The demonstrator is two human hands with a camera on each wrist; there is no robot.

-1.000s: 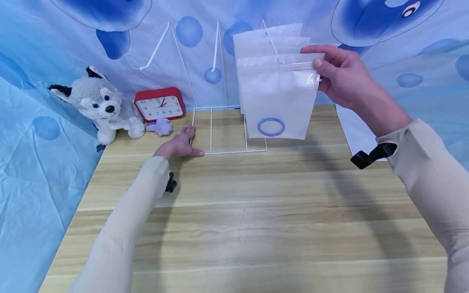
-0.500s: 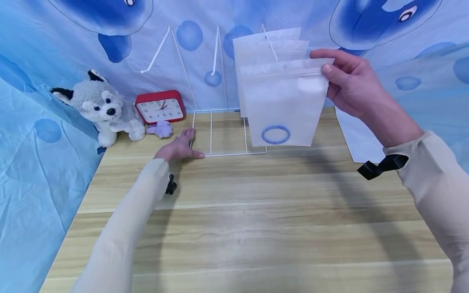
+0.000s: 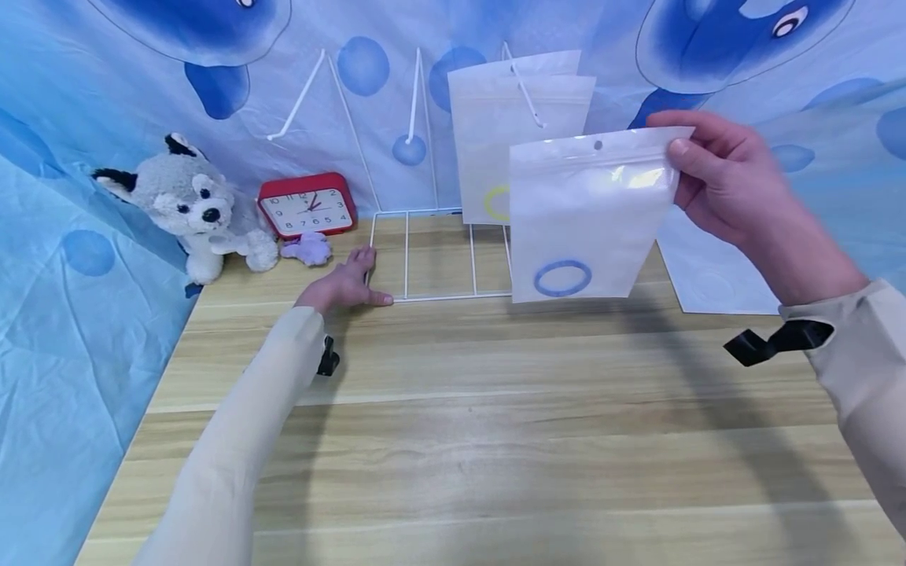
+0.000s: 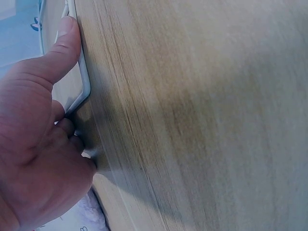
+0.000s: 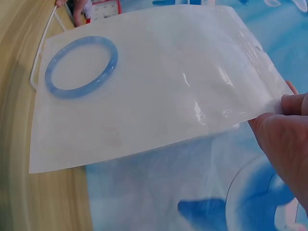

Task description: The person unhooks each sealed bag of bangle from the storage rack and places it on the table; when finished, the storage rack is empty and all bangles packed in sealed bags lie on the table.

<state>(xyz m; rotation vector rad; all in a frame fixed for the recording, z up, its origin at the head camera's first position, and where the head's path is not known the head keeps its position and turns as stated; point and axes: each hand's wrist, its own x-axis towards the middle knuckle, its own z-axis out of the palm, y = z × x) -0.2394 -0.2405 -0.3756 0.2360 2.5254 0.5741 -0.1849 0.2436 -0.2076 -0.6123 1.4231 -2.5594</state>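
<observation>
My right hand [image 3: 736,177] pinches the upper right corner of a white zip-top bag [image 3: 566,204]. A blue bangle [image 3: 562,278] shows through its clear front, near the bottom. The bag's hang hole is visible, and the bag hangs off the hook, in front of the rack. My left hand [image 3: 343,281] holds the front left corner of the white wire rack [image 3: 473,259], its thumb [image 4: 67,41] along the front wire. Two more white bags [image 3: 488,141] hang on the right hook [image 3: 524,86]; a yellow ring [image 3: 497,203] shows in the front one, partly covered.
The left hook [image 3: 297,98] and middle hook [image 3: 414,94] carry nothing. A red clock [image 3: 307,206], a small purple item [image 3: 307,248] and a plush husky [image 3: 187,206] stand left of the rack. Another white bag [image 3: 722,283] lies at right on the wooden table [image 3: 467,440].
My right hand has drawn the bag with the blue bangle forward and right, off the hook's end. The yellow ring behind has come into view. My left hand stays at the rack corner.
</observation>
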